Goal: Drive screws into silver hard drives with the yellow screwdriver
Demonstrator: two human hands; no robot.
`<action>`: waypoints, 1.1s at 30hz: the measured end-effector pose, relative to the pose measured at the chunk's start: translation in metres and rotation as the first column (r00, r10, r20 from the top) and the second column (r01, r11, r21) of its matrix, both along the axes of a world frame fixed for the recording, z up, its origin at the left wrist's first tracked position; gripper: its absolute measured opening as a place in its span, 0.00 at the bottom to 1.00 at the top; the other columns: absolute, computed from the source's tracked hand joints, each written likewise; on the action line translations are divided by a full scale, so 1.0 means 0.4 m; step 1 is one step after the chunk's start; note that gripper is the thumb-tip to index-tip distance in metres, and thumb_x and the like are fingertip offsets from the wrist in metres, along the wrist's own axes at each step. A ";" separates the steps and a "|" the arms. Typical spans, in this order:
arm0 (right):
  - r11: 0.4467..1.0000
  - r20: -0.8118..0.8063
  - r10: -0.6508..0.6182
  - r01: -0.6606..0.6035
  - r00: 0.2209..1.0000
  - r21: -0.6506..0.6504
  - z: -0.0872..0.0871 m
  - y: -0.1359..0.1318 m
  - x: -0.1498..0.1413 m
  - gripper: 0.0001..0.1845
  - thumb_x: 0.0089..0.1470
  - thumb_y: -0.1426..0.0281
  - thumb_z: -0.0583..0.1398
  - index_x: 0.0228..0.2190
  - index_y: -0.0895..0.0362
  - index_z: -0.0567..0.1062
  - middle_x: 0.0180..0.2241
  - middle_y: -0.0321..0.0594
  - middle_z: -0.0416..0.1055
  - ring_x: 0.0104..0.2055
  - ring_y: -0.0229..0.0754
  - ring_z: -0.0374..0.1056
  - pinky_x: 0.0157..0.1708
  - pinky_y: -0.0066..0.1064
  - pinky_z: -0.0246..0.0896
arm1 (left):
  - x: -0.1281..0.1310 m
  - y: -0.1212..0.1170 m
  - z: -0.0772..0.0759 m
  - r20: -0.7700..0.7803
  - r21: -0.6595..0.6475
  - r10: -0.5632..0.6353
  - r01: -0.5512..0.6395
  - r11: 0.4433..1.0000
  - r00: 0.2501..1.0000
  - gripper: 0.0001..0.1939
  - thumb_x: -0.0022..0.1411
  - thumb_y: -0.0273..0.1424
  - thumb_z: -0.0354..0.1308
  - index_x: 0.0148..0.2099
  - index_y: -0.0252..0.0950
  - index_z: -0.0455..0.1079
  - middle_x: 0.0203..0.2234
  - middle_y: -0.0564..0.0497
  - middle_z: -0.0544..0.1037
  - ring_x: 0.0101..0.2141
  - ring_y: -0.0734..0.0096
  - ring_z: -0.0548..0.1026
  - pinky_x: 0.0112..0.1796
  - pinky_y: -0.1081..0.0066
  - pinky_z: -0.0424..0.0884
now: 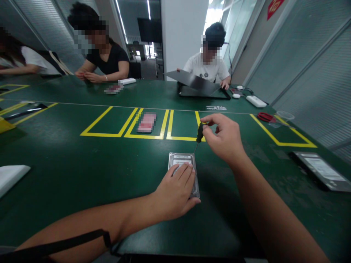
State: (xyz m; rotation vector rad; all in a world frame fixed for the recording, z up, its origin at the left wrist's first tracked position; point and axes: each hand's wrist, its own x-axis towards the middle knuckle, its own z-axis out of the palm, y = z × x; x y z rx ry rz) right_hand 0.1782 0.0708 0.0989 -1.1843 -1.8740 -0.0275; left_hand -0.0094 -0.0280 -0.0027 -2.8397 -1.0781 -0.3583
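Observation:
A silver hard drive (182,156) with white labels lies on the green table in front of me. My left hand (178,190) holds it against the tabletop, fingers across its top and the thumb at its near right corner, hiding much of the label. In my right hand (223,137) is a small screwdriver (200,133) with a dark handle, gripped between thumb and fingers. Its thin shaft slants down to the drive's far right corner. Whether the tip sits in a screw there is too small to tell.
Yellow tape outlines (145,137) mark the green table (109,171); a pink phone-like object (147,122) lies in one. To the right are another drive-like unit (319,170) and a red cable coil (265,117). Across the table, a person (207,64) handles a dark panel (194,82).

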 end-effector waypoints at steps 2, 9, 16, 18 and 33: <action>1.000 0.008 -0.001 0.001 1.000 -0.002 -0.001 0.001 0.001 0.11 0.53 0.71 0.56 0.35 0.58 0.77 0.35 0.41 0.74 0.36 0.41 0.67 0.38 0.34 0.59 | 0.001 0.000 -0.001 0.000 0.003 0.002 -0.002 1.000 1.000 0.38 0.69 0.53 0.46 0.66 0.26 0.60 0.64 0.35 0.64 0.65 0.46 0.58 0.63 0.50 0.52; 1.000 0.028 0.008 -0.008 1.000 0.004 0.002 0.000 0.004 0.08 0.53 0.71 0.57 0.34 0.57 0.76 0.35 0.40 0.73 0.35 0.40 0.66 0.36 0.32 0.58 | 0.000 0.001 0.003 0.002 0.016 0.002 -0.002 1.000 1.000 0.38 0.69 0.53 0.45 0.65 0.26 0.61 0.63 0.34 0.64 0.65 0.46 0.58 0.62 0.51 0.53; 1.000 0.041 0.002 -0.001 0.999 -0.016 0.007 -0.004 0.002 0.06 0.53 0.71 0.57 0.32 0.57 0.75 0.34 0.40 0.72 0.34 0.40 0.64 0.36 0.32 0.57 | 0.002 0.001 0.001 -0.001 0.021 0.000 0.000 1.000 1.000 0.38 0.69 0.53 0.46 0.65 0.26 0.61 0.64 0.35 0.64 0.65 0.47 0.58 0.62 0.51 0.53; 1.000 0.044 0.001 0.000 0.999 -0.020 0.008 -0.004 0.003 0.07 0.54 0.71 0.57 0.33 0.57 0.75 0.35 0.40 0.72 0.34 0.40 0.64 0.36 0.32 0.57 | 0.002 0.001 0.000 -0.002 0.017 0.001 -0.001 1.000 1.000 0.38 0.69 0.53 0.45 0.65 0.26 0.61 0.64 0.35 0.64 0.65 0.47 0.58 0.62 0.51 0.53; 0.999 0.047 0.007 -0.005 0.999 -0.032 0.011 -0.007 0.002 0.07 0.53 0.71 0.56 0.33 0.57 0.75 0.34 0.41 0.72 0.34 0.41 0.65 0.35 0.33 0.58 | 0.000 0.001 0.005 -0.018 -0.016 0.007 -0.007 1.000 1.000 0.38 0.69 0.53 0.45 0.66 0.26 0.60 0.64 0.35 0.63 0.66 0.47 0.57 0.63 0.51 0.52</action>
